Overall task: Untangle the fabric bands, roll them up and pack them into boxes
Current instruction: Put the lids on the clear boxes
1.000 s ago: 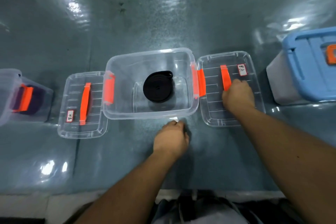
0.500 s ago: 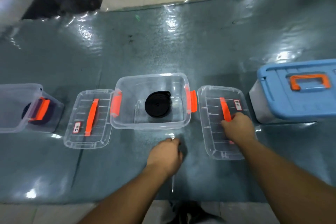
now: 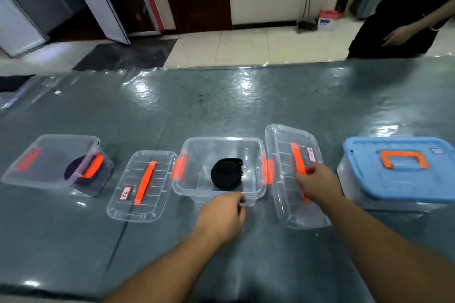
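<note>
1. Your right hand (image 3: 317, 183) has its fingers curled round the orange handle (image 3: 297, 161) of the clear lid (image 3: 293, 174). It holds that lid tilted, with the near end on the surface (image 3: 221, 106) and the far end raised, just right of the open box (image 3: 219, 170).
2. Your left hand (image 3: 222, 214) sits at the near wall of the open box, with its fingers bent against the rim. You cannot tell whether they grip the rim or only press on it.
3. The rolled black band (image 3: 225, 173) lies flat on the floor of the open box, near the middle, with a loose end at its far right edge.
4. A second clear lid (image 3: 141, 186) lies flat on the surface just left of the open box, touching its orange latch.
5. Further left stands a tilted clear box (image 3: 54, 162) with a dark purple roll (image 3: 76, 170) inside.
6. A box with a blue lid (image 3: 398, 170) stands at the far right, well apart from both hands.
7. Another person in black (image 3: 406, 7) stands beyond the far edge of the surface.
</note>
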{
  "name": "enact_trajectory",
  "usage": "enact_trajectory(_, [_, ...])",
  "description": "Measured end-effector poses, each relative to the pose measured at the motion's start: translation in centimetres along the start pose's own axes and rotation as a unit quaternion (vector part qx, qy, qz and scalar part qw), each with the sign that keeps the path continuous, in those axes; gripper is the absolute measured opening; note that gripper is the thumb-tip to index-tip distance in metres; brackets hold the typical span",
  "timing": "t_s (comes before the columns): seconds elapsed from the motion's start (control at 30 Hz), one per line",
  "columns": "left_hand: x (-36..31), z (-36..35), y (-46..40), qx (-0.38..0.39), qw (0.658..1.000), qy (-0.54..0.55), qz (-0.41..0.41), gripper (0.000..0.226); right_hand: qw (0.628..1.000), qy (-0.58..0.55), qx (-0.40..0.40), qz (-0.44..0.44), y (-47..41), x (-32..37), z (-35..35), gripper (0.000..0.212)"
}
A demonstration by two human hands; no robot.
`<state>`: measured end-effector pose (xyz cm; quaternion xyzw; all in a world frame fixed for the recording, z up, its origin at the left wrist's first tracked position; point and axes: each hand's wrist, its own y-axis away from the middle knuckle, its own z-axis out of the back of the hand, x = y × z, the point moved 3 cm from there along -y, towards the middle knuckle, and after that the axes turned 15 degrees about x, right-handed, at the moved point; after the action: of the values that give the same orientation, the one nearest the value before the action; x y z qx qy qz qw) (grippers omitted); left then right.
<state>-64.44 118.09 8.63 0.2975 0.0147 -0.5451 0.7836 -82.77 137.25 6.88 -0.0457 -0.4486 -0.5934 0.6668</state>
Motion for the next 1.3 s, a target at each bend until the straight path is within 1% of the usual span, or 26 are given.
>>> enact_trajectory(0.17, [3.9, 3.2, -0.2, -0.042, 0.996, 0.071, 0.041, 0.026, 0.991, 0.101, 0.014, 0.084, 0.5, 6.0, -1.3, 0.011])
enact_trajectory(0.27, [6.9, 5.0, -0.1, -0.057, 0.992, 0.089, 0.064, 0.025, 0.980, 0.169, 0.026, 0.101, 0.6, 8.9, -2.7, 0.007])
enact_trajectory(0.4, [10.7, 6.9, -0.3, -0.063, 0.989, 0.110, 0.069, 0.024, 0.948, 0.283, 0.034, 0.139, 0.3, 12.2, -5.5, 0.011])
enact_trajectory(0.5, [13.3, 8.0, -0.9, -0.067, 0.986, 0.138, 0.065, 0.023, 0.920, 0.351, 0.043, 0.167, 0.0, 14.2, -8.0, 0.020])
enact_trajectory(0.67, [17.1, 8.9, -2.0, -0.089, 0.980, 0.170, 0.053, 0.023, 0.881, 0.434, 0.055, 0.179, -0.2, 16.0, -11.3, 0.030])
enact_trajectory(0.77, [18.3, 9.0, -2.9, -0.081, 0.978, 0.188, 0.037, 0.024, 0.858, 0.478, 0.061, 0.175, 0.0, 16.9, -12.4, 0.036])
enact_trajectory(0.9, [18.8, 9.2, -3.9, -0.072, 0.980, 0.184, 0.031, 0.028, 0.855, 0.487, 0.080, 0.157, 0.0, 17.5, -13.3, 0.036])
enact_trajectory(1.13, [18.4, 9.2, -4.7, -0.070, 0.973, 0.208, 0.066, 0.029, 0.839, 0.507, 0.072, 0.185, -0.7, 17.9, -14.0, 0.038])
enact_trajectory(1.2, [18.1, 9.1, -4.8, -0.069, 0.971, 0.217, 0.076, 0.029, 0.855, 0.478, 0.068, 0.189, -1.0, 17.2, -13.8, 0.037])
enact_trajectory(1.27, [17.9, 9.1, -4.8, -0.069, 0.967, 0.230, 0.085, 0.028, 0.888, 0.419, 0.043, 0.185, -1.2, 15.7, -13.3, 0.038])
enact_trajectory(1.3, [17.8, 9.0, -4.8, -0.069, 0.965, 0.237, 0.088, 0.027, 0.906, 0.384, 0.018, 0.176, -1.2, 14.9, -13.0, 0.038])
